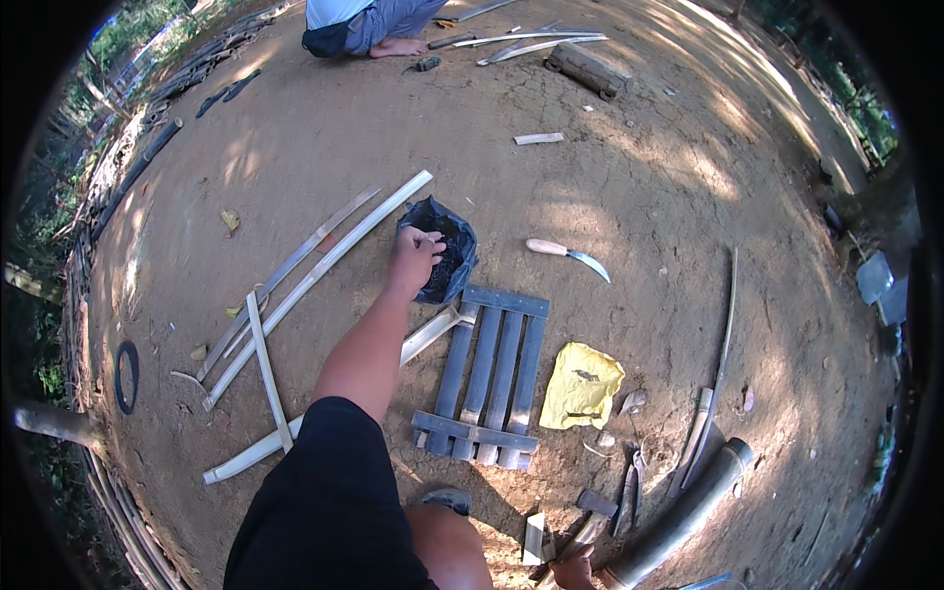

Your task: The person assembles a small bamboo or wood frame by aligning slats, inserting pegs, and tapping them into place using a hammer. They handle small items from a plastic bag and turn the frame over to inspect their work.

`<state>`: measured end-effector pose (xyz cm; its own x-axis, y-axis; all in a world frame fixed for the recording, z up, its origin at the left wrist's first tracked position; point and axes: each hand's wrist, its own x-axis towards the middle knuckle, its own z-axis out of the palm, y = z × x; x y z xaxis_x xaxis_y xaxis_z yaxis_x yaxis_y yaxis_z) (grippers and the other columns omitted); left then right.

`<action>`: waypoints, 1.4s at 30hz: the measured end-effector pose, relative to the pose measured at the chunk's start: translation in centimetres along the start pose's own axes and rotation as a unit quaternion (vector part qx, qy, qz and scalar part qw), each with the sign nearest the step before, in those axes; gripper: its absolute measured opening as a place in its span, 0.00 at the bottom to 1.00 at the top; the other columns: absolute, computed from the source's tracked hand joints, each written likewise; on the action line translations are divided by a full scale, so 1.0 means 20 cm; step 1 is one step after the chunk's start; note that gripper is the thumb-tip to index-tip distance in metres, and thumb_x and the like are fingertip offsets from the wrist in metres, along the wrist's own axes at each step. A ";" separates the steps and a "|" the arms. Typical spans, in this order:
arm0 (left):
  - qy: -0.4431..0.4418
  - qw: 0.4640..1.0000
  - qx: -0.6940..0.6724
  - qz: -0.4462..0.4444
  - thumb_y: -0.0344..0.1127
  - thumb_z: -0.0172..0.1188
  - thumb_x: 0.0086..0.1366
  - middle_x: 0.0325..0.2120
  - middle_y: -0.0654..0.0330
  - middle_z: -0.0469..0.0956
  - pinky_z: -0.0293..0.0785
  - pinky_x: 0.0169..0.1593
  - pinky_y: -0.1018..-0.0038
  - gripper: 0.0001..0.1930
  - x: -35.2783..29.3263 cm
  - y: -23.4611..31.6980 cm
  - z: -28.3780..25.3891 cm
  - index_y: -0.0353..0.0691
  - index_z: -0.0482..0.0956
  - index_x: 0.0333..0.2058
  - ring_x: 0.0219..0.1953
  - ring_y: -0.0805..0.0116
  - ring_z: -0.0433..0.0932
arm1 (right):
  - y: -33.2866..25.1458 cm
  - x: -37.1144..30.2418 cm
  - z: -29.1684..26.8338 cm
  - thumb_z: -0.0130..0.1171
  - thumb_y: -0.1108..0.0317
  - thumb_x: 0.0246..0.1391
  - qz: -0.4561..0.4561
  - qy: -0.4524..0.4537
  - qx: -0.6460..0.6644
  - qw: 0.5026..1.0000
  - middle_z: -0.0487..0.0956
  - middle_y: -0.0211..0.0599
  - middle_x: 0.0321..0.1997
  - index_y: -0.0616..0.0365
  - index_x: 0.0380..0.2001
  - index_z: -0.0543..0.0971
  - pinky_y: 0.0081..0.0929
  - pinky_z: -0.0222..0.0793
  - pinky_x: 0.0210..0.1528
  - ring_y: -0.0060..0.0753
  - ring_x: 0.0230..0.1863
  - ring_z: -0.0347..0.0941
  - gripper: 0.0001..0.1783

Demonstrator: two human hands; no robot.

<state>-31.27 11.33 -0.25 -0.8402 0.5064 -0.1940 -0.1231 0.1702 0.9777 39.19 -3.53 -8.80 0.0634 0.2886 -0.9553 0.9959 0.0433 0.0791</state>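
My left hand (421, 258) is over the mouth of a crumpled black plastic bag (459, 278), its fingers curled together at the dark contents. What the fingertips hold, if anything, is too small to make out. Below the bag lies a small slatted frame (479, 379) of dark split bamboo, with crosspieces at both ends. Low at the bottom edge, my right hand (572, 570) is partly cut off and appears closed round the wooden handle of a hammer (596, 502). Beside the hammer head lie pincers (629, 492). A curved knife (572, 255) with a pale handle rests right of the bag.
A yellow bag (582, 386) lies right of the frame. Long split bamboo strips (315, 275) spread on the left. A thick bamboo pole (678, 513) lies at lower right. Another person (379, 25) crouches at the far side, near more strips and a log (588, 69).
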 end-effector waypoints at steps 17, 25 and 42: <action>-0.200 0.963 -0.074 -0.164 0.29 0.54 0.71 0.34 0.59 0.79 0.83 0.41 0.67 0.02 -0.79 0.35 -0.06 0.42 0.71 0.40 0.33 0.68 0.82 | 0.05 -0.21 -0.15 0.67 0.46 0.53 -0.008 0.099 0.086 0.991 0.55 0.70 0.72 0.70 0.72 0.29 0.42 0.60 0.71 0.63 0.71 0.59 0.68; -0.333 0.900 0.083 -0.270 0.30 0.53 0.73 0.33 0.62 0.75 0.83 0.47 0.69 0.08 -1.40 0.18 -0.29 0.35 0.71 0.47 0.34 0.70 0.80 | 0.01 -0.29 -0.05 0.60 0.65 0.47 -0.023 0.314 0.309 0.898 0.71 0.67 0.60 0.62 0.67 0.53 0.51 0.64 0.63 0.67 0.61 0.69 0.45; -0.331 0.892 0.279 0.132 0.34 0.60 0.70 0.38 0.58 0.83 0.77 0.43 0.73 0.11 -1.64 0.10 -0.30 0.30 0.83 0.41 0.38 0.71 0.83 | -0.29 -0.59 0.25 0.62 0.65 0.52 -0.137 0.172 0.457 0.862 0.77 0.43 0.32 0.61 0.56 0.67 0.37 0.71 0.38 0.36 0.32 0.74 0.29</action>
<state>-7.20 -10.07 8.59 -0.2822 0.9478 -0.1481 0.4704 0.2713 0.8398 33.05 -11.95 0.65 -0.0482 0.6612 -0.7486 0.6143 -0.5713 -0.5442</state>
